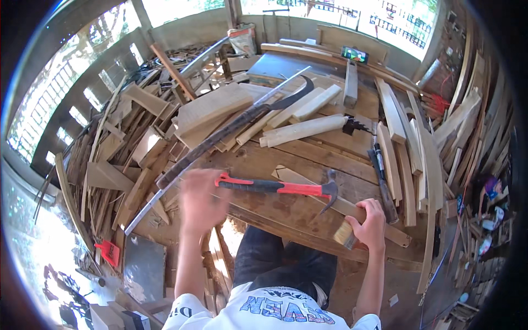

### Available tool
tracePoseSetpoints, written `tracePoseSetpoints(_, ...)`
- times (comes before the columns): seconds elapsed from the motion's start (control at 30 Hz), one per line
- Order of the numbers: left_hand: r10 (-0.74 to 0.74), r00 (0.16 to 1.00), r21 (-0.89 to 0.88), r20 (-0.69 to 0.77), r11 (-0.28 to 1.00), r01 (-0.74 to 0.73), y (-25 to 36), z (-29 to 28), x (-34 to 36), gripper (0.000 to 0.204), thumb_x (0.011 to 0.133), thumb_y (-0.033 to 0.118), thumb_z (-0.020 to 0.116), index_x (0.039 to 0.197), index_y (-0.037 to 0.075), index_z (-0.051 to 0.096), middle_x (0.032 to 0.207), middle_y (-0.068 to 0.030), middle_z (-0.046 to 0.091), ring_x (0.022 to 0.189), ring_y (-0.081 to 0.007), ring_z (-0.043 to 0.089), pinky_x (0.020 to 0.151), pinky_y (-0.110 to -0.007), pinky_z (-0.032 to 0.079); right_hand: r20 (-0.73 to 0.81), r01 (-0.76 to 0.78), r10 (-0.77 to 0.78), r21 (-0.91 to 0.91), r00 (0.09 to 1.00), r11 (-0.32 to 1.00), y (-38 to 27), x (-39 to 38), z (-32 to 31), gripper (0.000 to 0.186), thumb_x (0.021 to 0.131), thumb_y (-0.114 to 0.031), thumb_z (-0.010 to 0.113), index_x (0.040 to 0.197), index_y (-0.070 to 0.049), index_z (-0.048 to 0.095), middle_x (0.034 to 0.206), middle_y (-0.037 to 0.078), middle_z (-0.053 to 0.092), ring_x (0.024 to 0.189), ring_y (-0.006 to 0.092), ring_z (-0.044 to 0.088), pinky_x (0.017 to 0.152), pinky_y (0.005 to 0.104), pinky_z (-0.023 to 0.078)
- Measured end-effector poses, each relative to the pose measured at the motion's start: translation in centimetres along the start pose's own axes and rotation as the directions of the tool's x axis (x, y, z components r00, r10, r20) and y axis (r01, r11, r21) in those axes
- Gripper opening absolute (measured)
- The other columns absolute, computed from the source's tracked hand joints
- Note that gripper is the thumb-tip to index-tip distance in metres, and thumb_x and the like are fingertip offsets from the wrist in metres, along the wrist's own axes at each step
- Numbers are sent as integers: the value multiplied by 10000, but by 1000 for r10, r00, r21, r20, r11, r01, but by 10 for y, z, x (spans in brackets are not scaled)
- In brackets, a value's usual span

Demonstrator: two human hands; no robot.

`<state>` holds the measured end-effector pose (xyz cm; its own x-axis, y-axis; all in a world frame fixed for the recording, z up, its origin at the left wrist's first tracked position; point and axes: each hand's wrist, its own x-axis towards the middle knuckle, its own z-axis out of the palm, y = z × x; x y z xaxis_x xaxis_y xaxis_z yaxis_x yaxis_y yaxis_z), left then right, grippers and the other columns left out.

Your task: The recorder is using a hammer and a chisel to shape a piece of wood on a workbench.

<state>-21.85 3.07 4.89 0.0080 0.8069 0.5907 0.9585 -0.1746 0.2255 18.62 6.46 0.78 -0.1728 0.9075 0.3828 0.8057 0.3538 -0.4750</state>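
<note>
Hammer (275, 187), red and black, over the tabletop (256, 162) before you, handle end at your left grip (202, 201), blurred, closure impossible to tell; your right grip (372, 224) pinches a pale-bristled brush (344, 235).

My right grip (370, 223) is over a flat wooden strip (352, 207) lying on the brown plank table (300, 213). Just beyond that grip lies a slim dark tool (383, 181), with long boards (391, 168) farther right, seemingly also on the table. Ahead, between my left grip (203, 201) and right grip, lie pale wooden pieces (304, 130).
</note>
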Motion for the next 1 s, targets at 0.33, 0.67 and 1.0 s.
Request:
tracePoseSetpoints(0.33, 291, 953, -163, 80, 947, -276, 49, 110, 7, 385, 767, 272, 731, 1072, 63, 625, 974, -73, 646, 927, -258, 590, 826, -405, 406, 139, -106, 115, -69, 984, 992, 18, 8, -13, 402, 829, -448, 693, 915, -63, 616, 771, 124, 639, 743, 348, 652, 656, 442, 494)
tracePoseSetpoints(0.67, -273, 947, -452, 171, 832, 321, 53, 46, 0, 160, 897, 185, 648, 918, 26, 651, 729, -112, 646, 637, -257, 644, 592, -335, 487, 201, -97, 186, -386, 962, 917, -4, 9, -60, 626, 830, -627, 598, 658, -25, 594, 668, 155, 604, 676, 331, 623, 632, 430, 473)
tracePoseSetpoints(1.0, -166, 765, -498, 623, 669, 551, 24, 13, -37, 171, 924, 150, 635, 884, 3, 558, 582, -60, 539, 474, -151, 524, 484, -303, 404, 385, -73, 273, -460, 881, 885, -3, 4, -89, 672, 853, -643, 566, 611, -20, 637, 556, 168, 589, 604, 330, 639, 629, 423, 519)
